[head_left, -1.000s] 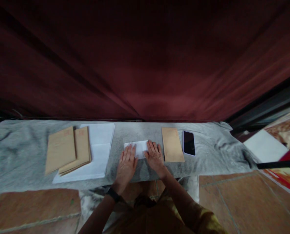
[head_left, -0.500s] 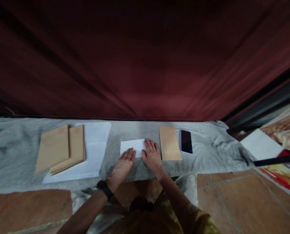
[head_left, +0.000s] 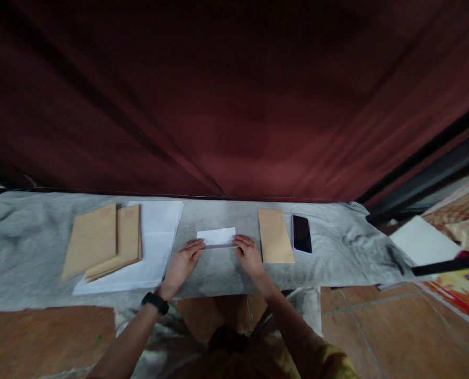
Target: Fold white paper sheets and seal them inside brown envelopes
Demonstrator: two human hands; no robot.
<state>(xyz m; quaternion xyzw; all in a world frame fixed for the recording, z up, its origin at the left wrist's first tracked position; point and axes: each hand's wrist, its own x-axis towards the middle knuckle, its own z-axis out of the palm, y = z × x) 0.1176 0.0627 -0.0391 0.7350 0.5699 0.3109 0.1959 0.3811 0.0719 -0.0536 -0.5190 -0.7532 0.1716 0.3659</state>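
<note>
The left hand [head_left: 182, 261] and right hand [head_left: 250, 256] each pinch a near corner of the folded white sheet [head_left: 217, 235], which lies in the middle of the grey cloth [head_left: 337, 252]. It is a narrow, crisp strip, so the folding seems nearly done. Just right lie a brown envelope [head_left: 276, 235] and a phone [head_left: 301, 233], and stacked envelopes [head_left: 100, 245] lie to the left.

Home: tiled floor [head_left: 376, 326], red curtain [head_left: 234, 105]

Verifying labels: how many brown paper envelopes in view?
3. On the white paper sheets at left, a top brown envelope overlaps a lower brown envelope; a single brown envelope lies beside the black smartphone. The left stack may hide more.
</note>
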